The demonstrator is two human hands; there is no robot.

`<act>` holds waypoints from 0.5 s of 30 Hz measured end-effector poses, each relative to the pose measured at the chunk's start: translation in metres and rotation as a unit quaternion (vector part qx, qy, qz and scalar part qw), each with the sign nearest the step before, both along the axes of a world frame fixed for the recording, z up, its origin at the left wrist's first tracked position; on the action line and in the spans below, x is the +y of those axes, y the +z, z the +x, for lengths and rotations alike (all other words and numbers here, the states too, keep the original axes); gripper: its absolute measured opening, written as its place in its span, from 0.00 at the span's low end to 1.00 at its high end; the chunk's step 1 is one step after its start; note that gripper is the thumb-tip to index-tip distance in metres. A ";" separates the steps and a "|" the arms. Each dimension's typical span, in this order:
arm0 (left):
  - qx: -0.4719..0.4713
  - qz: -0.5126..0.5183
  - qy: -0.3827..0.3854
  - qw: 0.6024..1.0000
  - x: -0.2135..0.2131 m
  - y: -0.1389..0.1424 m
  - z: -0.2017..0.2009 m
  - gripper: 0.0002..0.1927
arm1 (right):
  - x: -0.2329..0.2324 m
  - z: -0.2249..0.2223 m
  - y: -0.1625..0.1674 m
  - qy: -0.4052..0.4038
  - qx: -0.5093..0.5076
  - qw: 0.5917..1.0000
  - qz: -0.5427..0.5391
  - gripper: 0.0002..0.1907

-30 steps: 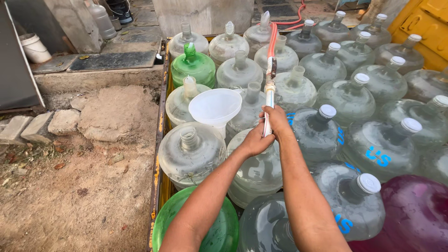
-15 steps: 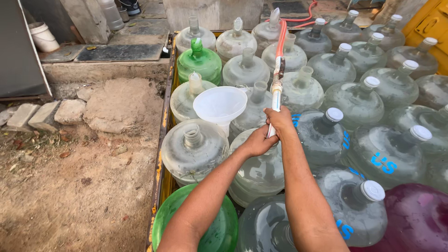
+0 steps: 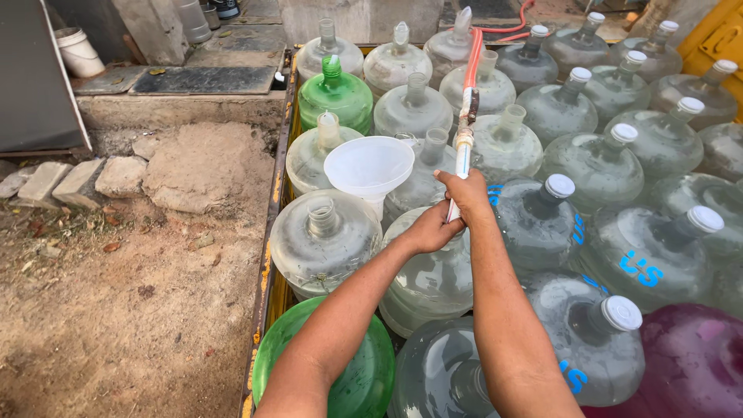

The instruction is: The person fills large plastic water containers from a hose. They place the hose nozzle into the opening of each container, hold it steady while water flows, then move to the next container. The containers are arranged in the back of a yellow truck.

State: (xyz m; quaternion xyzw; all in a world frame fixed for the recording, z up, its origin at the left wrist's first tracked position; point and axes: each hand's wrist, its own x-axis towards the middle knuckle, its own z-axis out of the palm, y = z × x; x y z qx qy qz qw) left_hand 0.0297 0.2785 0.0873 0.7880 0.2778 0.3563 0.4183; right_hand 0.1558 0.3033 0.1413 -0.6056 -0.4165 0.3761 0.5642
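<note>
My right hand (image 3: 467, 190) grips the white end of a hose (image 3: 465, 131), whose red length runs away toward the back. My left hand (image 3: 430, 227) closes on the same hose end just below it, above a clear water jug (image 3: 433, 275). A white plastic funnel (image 3: 369, 167) stands in a jug neck just left of my hands. An open-necked clear jug (image 3: 323, 241) sits at the left front.
Many big clear jugs fill a yellow-edged cart bed (image 3: 270, 232), several with white caps. A green jug (image 3: 336, 94) stands at the back, another green one (image 3: 357, 379) near me, a maroon one (image 3: 690, 364) at right. Dirt ground, stones (image 3: 124, 176) and a white bucket (image 3: 76, 51) lie left.
The view has shifted a little, so the jugs sit lower and more to the right in the frame. Both hands keep hold of the hose end in the same place.
</note>
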 end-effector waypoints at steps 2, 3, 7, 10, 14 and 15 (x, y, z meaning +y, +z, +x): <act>0.022 -0.005 0.009 1.000 0.000 0.001 0.000 0.15 | 0.002 0.000 -0.001 0.009 -0.023 1.000 0.010 0.17; 0.033 -0.007 0.011 0.999 0.000 0.002 0.001 0.15 | 0.003 0.000 -0.001 0.012 -0.034 0.999 0.016 0.16; 0.004 -0.011 -0.001 1.000 -0.001 0.005 0.000 0.17 | 0.004 0.000 0.000 0.002 -0.025 1.000 0.011 0.16; 0.007 -0.004 -0.004 1.000 -0.003 0.007 -0.001 0.18 | 0.002 0.000 0.000 0.002 -0.022 1.000 0.010 0.15; 0.008 -0.003 -0.012 1.000 -0.004 0.010 -0.002 0.18 | 0.000 -0.001 0.001 0.014 -0.016 1.000 0.010 0.15; 0.008 -0.004 -0.013 1.000 -0.004 0.011 -0.002 0.18 | 0.001 -0.001 0.002 0.017 -0.016 1.000 0.011 0.16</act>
